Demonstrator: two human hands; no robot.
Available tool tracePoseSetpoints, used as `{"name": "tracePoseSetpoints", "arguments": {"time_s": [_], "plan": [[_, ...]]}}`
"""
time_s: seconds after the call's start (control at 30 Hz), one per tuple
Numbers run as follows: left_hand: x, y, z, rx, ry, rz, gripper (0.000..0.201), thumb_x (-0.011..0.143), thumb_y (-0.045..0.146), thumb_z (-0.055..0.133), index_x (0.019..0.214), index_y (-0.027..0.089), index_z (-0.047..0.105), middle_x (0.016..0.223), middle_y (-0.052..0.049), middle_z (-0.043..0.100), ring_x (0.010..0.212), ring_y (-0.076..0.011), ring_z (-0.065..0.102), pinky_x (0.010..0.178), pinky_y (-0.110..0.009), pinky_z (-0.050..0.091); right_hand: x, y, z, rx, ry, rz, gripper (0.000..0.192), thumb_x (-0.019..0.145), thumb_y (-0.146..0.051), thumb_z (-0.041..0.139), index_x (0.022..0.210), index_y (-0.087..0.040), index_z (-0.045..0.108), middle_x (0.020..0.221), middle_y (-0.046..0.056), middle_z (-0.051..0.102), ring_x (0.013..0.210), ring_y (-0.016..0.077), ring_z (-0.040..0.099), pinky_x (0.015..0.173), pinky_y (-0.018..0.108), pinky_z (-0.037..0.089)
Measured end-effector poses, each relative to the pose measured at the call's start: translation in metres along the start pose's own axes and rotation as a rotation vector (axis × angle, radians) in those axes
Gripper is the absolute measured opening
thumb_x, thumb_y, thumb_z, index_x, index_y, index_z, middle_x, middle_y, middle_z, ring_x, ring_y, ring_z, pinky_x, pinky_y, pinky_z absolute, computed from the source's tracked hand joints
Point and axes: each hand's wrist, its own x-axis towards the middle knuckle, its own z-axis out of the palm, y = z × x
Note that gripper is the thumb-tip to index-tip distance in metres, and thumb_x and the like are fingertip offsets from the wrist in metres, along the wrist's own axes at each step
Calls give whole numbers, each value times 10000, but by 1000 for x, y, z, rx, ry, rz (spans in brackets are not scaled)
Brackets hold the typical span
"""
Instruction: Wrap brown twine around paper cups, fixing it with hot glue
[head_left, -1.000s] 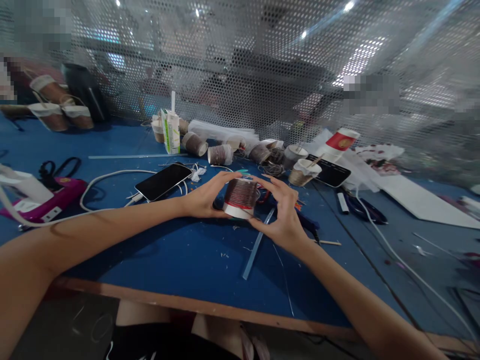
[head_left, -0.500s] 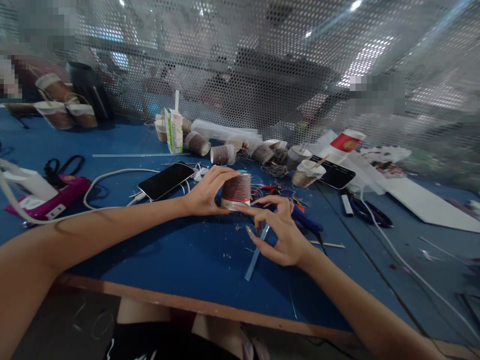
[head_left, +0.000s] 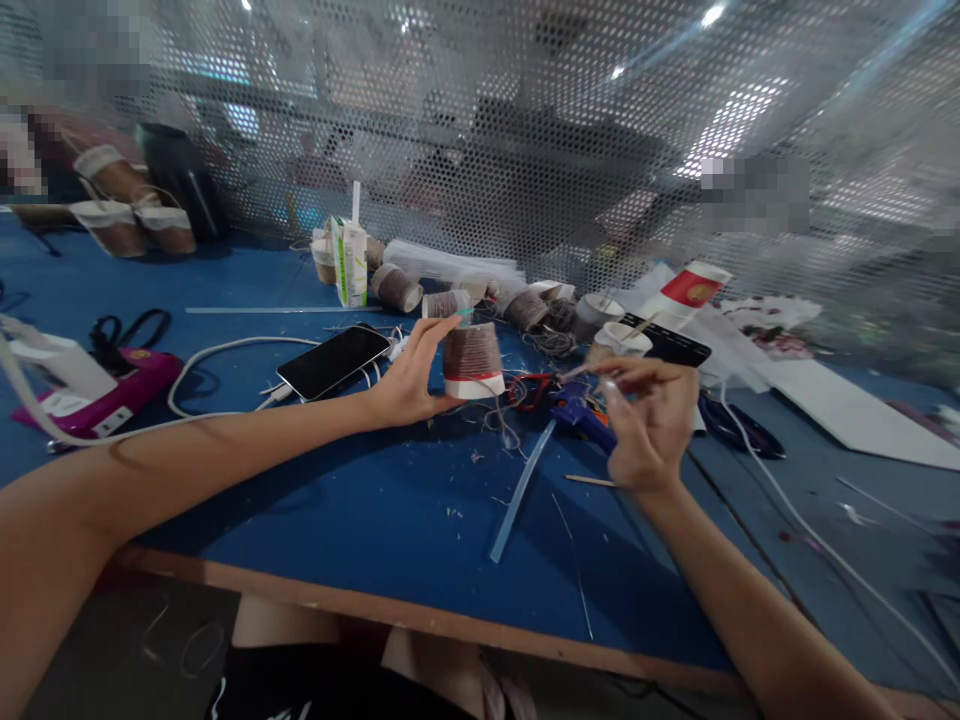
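A paper cup (head_left: 472, 352) wound with brown cord is held upside down just above the table, its red band and white rim at the bottom. My left hand (head_left: 416, 372) grips its left side, fingers near the top and thumb near the rim. Loose brown cord (head_left: 504, 425) trails below the cup. To the right, my right hand (head_left: 654, 415) is raised with thumb and fingers pinched together. Blur hides what is between the fingertips. Beneath and beside that hand lie a blue glue gun (head_left: 583, 418) and a clear glue stick (head_left: 521, 495).
A phone (head_left: 334, 362) with a white cable lies left, near a magenta power strip (head_left: 142, 390). Several cord-wrapped cups (head_left: 395, 287) and a drink carton (head_left: 349, 262) stand behind. A white board (head_left: 862, 415) lies right. The wooden table edge (head_left: 360, 608) runs in front.
My right hand has left the cup's rim and moved right and slightly up, its fingers drawing into a pinch. The cup has shifted slightly up, and the loose cord below it now shows.
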Motion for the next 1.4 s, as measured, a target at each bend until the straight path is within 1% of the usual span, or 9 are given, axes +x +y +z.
{"name": "tracePoseSetpoints", "arguments": {"time_s": [0.17, 0.3, 0.4, 0.63, 0.8, 0.9, 1.1, 1.23, 1.4], "plan": [[1, 1, 1, 90, 107, -55, 846, 788, 277, 739, 1460, 217, 228, 1301, -169, 422, 1277, -323, 462, 1055, -542, 487, 17, 34, -30, -645, -391, 237, 592, 645, -537, 714, 1060, -166, 513, 1112, 191, 581, 1076, 392, 551, 895, 532, 442], [0, -5, 4, 23, 171, -68, 811, 791, 412, 735, 1418, 241, 251, 1303, -156, 392, 1277, -321, 445, 1070, -553, 470, 9, 64, -41, -620, -692, 277, 611, 462, -422, 826, 948, -207, 524, 907, 126, 599, 854, 349, 603, 698, 459, 502], [-2, -12, 7, -39, 161, -96, 864, 766, 510, 737, 1409, 249, 223, 1332, -153, 383, 1272, -317, 439, 1075, -547, 460, -3, 69, -32, -707, -652, 246, 514, 486, -320, 782, 907, -211, 507, 831, 95, 576, 779, 332, 594, 633, 457, 503], [-5, -15, 8, -36, 145, -154, 852, 770, 572, 708, 1386, 217, 238, 1293, -156, 407, 1252, -318, 449, 1066, -550, 460, -6, 52, -16, -773, -374, 220, 398, 611, -419, 750, 821, -186, 504, 844, 133, 574, 824, 364, 617, 725, 553, 517], [-3, -13, 7, 27, 136, -156, 864, 749, 505, 748, 1381, 211, 237, 1280, -149, 411, 1231, -313, 453, 1050, -534, 472, 11, 26, -19, -639, -195, 320, 344, 686, -420, 682, 892, -164, 580, 904, 167, 650, 913, 367, 632, 834, 562, 504], [-3, -11, 6, 43, 126, -150, 868, 730, 436, 777, 1375, 212, 242, 1274, -149, 416, 1231, -326, 457, 1049, -554, 466, 15, 9, -15, -432, -144, 372, 246, 769, -442, 590, 803, -200, 612, 830, 132, 687, 888, 339, 659, 802, 507, 523], [-1, -3, 3, 105, 66, -190, 877, 650, 230, 831, 1347, 230, 300, 1236, -124, 417, 1207, -333, 479, 1042, -582, 478, 4, -19, 0, 283, -217, 657, 363, 817, -562, 550, 690, -227, 611, 478, -2, 589, 415, 194, 583, 424, 342, 504], [-1, -1, 2, 79, 39, -191, 858, 648, 192, 816, 1343, 235, 314, 1259, -125, 410, 1214, -335, 479, 1049, -576, 474, -10, -25, 7, 271, -303, 572, 340, 723, -556, 709, 692, -225, 637, 454, -22, 594, 339, 155, 524, 378, 328, 513], [0, 0, 1, 54, 7, -170, 876, 626, 205, 828, 1349, 240, 334, 1243, -110, 420, 1188, -311, 499, 1043, -548, 488, -23, -20, 14, 95, -378, 363, 288, 711, -535, 718, 691, -251, 678, 568, 10, 647, 536, 205, 665, 526, 348, 600]]}}
